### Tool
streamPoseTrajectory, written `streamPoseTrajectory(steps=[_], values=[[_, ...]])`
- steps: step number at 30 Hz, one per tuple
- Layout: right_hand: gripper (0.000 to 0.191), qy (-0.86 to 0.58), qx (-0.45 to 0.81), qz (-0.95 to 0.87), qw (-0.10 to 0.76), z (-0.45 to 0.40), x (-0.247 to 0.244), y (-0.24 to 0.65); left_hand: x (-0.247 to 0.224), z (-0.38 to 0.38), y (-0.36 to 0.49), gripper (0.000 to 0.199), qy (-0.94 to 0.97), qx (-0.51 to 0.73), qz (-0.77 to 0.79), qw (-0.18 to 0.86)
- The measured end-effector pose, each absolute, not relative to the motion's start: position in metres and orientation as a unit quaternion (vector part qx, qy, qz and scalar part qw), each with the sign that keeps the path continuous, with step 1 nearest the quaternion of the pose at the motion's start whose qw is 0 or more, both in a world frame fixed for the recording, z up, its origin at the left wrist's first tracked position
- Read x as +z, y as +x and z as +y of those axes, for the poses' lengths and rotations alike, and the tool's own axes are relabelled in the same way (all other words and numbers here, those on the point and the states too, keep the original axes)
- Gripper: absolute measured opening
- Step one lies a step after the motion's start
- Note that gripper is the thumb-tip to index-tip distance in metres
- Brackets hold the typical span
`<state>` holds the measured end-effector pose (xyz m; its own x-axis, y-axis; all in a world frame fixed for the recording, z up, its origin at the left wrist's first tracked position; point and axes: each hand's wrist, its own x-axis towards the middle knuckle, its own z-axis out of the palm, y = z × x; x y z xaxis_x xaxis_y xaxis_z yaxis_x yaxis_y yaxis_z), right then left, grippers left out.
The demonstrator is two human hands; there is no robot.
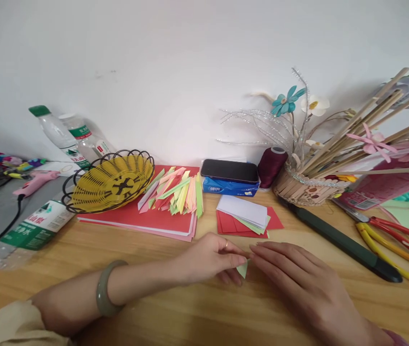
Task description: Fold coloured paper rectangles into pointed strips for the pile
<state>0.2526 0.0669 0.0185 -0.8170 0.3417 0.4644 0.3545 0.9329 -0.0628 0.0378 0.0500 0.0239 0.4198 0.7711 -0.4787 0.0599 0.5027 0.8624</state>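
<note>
A: Setting?
B: Wooden tabletop [175, 319], white wall [175, 72] behind.
A: Light-green paper [242, 270]?
B: Left hand [208, 259] pinched it, corner poking out below; right hand [298, 278] sat just beside, couldn't tell its grip.

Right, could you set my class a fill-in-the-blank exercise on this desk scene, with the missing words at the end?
1. The left hand pinches a small piece of ____ paper.
2. The bangle is on the person's ____ arm.
3. The black phone lies on a ____ packet.

Missing words: green; left; blue.
</note>
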Motion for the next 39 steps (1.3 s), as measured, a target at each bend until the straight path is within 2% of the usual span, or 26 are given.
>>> streamPoseTrajectory(steps=[20, 39], values=[[0.042, -0.171, -0.074, -0.955, 0.233, 0.072, 0.023, 0.255, 0.025, 0.055, 0.032, 0.056, 0.382, 0.283, 0.469, 0.744], [0.041, -0.200, -0.025, -0.941, 0.273, 0.064, 0.019, 0.262, 0.035, 0.055, 0.032, 0.056, 0.342, 0.278, 0.480, 0.759]])
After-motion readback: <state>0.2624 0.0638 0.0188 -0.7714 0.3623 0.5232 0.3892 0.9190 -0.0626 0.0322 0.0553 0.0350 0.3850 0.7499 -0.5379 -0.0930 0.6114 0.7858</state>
